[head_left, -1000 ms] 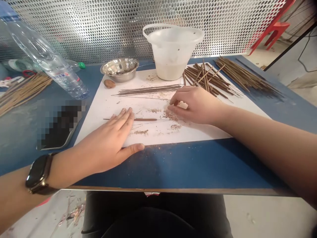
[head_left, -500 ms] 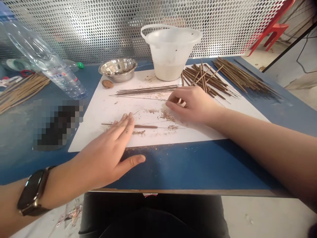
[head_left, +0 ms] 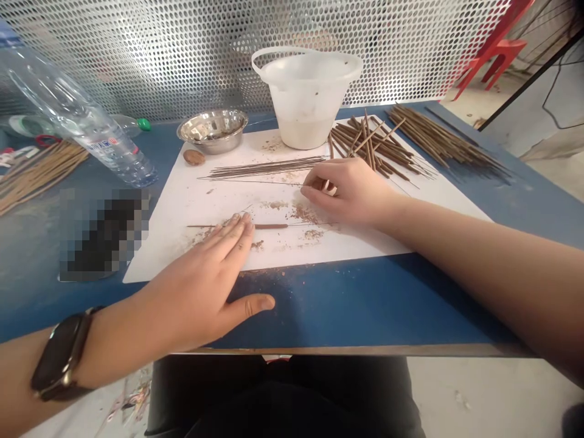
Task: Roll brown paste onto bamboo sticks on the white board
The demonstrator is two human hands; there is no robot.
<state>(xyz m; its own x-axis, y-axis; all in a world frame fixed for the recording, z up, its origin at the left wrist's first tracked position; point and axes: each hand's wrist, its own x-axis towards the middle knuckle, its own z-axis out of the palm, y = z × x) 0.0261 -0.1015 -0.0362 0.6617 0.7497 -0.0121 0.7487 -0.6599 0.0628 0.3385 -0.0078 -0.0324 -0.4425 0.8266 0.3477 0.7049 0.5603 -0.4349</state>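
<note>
My left hand (head_left: 210,267) lies flat with its fingers stretched out and its thumb spread. Its fingers rest across a brown incense stick (head_left: 271,227), hiding part of the coating; a thin bare core sticks out to the right. To the right, my right hand (head_left: 349,188) is curled, thumb and forefinger pinched at the end of a thin dark stick (head_left: 255,181). Beyond that stick lies a row of bare thin sticks (head_left: 269,166). Brown crumbs (head_left: 305,213) are scattered over the white paper (head_left: 168,237) around both hands.
At the back stand a white bucket (head_left: 308,109) and a metal bowl (head_left: 214,137), with a brown lump (head_left: 194,157) before it. Coated sticks (head_left: 383,146) and a darker bundle (head_left: 438,134) lie right. A plastic bottle (head_left: 107,140) and tan strands (head_left: 41,170) are left.
The incense stick has rolled slightly away from me under my left fingers, which have shifted a little to the right. My right hand keeps its pinch. The view has shifted slightly.
</note>
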